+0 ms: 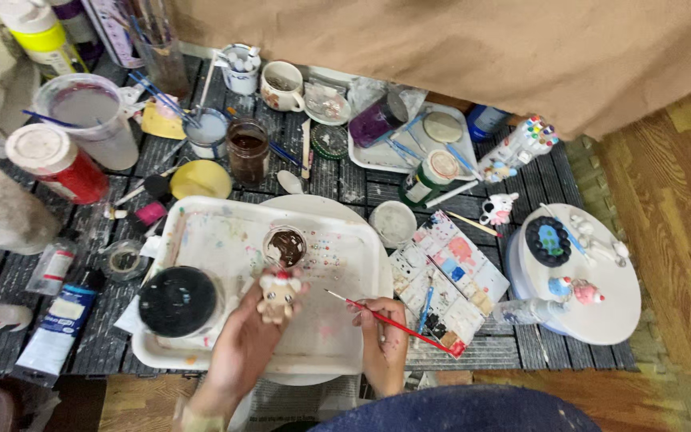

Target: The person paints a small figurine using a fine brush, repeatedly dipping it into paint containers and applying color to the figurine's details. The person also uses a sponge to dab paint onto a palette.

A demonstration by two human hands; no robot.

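Left hand [241, 348] has its grip clamped on a small clay figurine [278, 294], cream-coloured with a red cap, held up over the white tray [337, 320]. Right hand [384, 340] pinches a red-handled paintbrush [385, 322], grip closed on the shaft, bristle tip pointing left toward the figurine. Just beyond the figurine, a small cup of brown paint [285, 246] sits on the tray, a black round lid [177, 301] to the left. Paint palette [448, 276] lies right of the tray on the slatted table [9, 272].

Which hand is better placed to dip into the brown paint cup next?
Right, probably. The right hand holds the red paintbrush, bristle tip aimed toward the brown paint cup on the white tray. The left hand is occupied gripping the small bear figurine.
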